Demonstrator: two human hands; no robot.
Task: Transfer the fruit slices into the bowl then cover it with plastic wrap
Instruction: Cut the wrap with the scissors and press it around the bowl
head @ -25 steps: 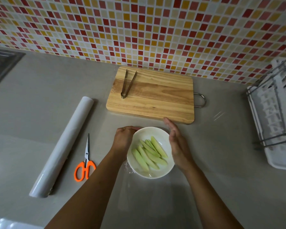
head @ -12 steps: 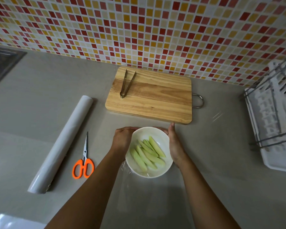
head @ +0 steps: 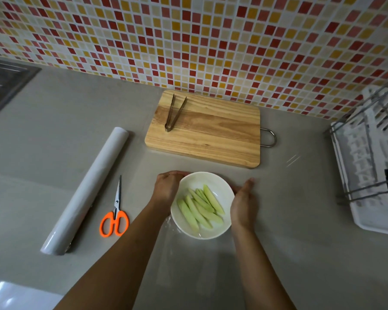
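Two things are hard to read: the clear plastic wrap (head: 169, 223), mere crinkles beside the bowl (head: 211, 178), and my left grip (head: 167, 189), curled at the rim, pinching or not I cannot tell. My right grip (head: 242, 204) lies flat, fingers together, against the round glossy white bowl on the bench (head: 54, 175), pale-green fruit slices (head: 198, 208) inside.

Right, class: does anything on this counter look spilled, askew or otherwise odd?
Nothing spilled or damaged. The fruit slices lie inside the bowl; only the plastic wrap looks crumpled at its near-left edge.
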